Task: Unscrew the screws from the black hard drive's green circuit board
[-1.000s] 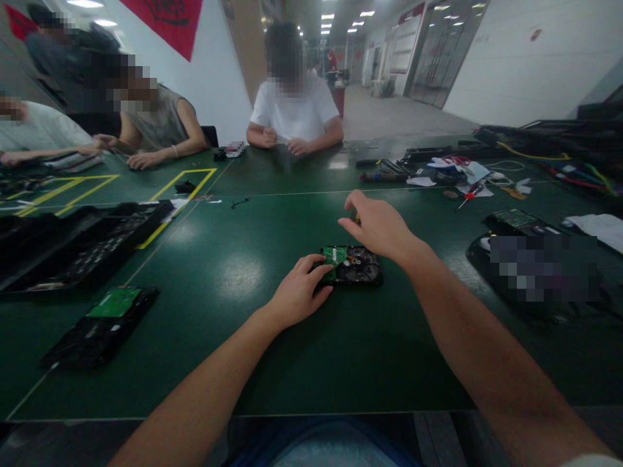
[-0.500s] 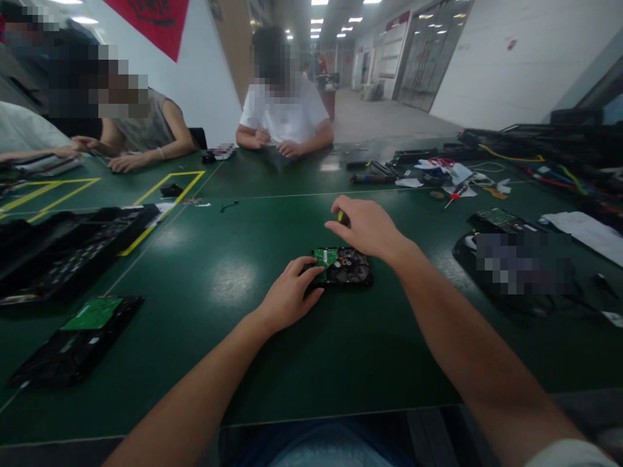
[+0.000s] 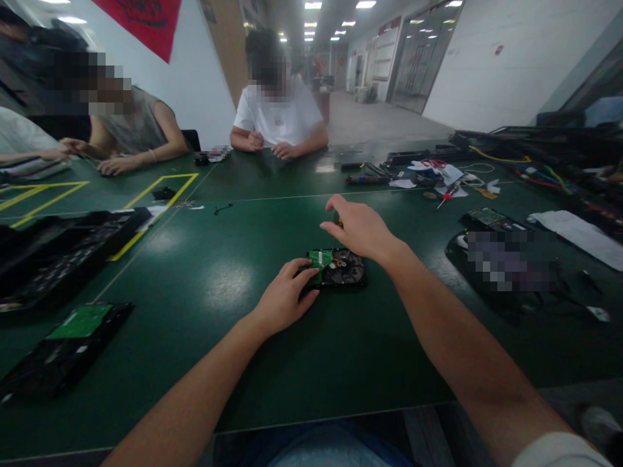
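A black hard drive (image 3: 346, 275) with a green circuit board (image 3: 321, 259) lies flat on the green table in front of me. My left hand (image 3: 288, 292) grips its left end, fingers over the edge of the board and thumb along the near side. Above the drive, my right hand (image 3: 360, 224) is closed around a screwdriver (image 3: 337, 224) with a yellow and dark handle, mostly hidden by the fingers. Its thin shaft points down to the drive near the board's edge; whether the tip sits in a screw is too small to tell.
Another drive-like unit (image 3: 65, 347) with a green board lies at left, below a long black housing (image 3: 63, 253). A red screwdriver (image 3: 448, 196), cables and a black device (image 3: 501, 266) occupy the right. Two co-workers sit across the table; another person's arm shows at far left.
The screwdriver's shaft now shows between my right hand and the drive, where before only part of the handle was visible. My left hand keeps its hold; the whole view has shifted slightly.
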Action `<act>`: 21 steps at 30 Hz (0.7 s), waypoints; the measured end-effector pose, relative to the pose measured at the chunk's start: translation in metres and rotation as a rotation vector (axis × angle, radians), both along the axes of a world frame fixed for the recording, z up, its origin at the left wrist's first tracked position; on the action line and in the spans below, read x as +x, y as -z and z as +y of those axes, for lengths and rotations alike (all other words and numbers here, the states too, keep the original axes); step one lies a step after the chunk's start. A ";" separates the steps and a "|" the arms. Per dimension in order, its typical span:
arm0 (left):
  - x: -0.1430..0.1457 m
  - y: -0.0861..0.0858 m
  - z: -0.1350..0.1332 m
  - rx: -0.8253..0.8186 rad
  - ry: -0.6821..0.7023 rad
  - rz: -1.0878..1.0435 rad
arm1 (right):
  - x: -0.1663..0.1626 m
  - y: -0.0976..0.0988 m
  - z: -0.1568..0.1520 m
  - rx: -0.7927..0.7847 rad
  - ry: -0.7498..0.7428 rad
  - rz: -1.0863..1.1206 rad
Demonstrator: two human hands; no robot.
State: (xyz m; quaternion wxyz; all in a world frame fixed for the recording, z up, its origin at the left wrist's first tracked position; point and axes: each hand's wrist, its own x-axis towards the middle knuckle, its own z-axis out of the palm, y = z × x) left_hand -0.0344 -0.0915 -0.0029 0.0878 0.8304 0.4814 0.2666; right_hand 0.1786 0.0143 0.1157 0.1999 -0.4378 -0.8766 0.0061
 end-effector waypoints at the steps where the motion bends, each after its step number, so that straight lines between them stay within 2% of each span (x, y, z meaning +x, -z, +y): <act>1: 0.000 0.000 0.000 0.001 0.001 0.000 | 0.000 0.000 0.000 -0.003 -0.007 0.004; 6: -0.001 0.001 0.000 0.006 0.006 0.004 | -0.001 0.003 0.002 -0.026 -0.066 0.047; 14: 0.000 0.000 0.000 0.002 -0.006 0.011 | -0.001 0.002 0.002 0.000 0.023 -0.002; 21: 0.000 -0.001 0.000 0.001 -0.001 0.008 | -0.001 0.005 0.004 -0.033 -0.066 0.074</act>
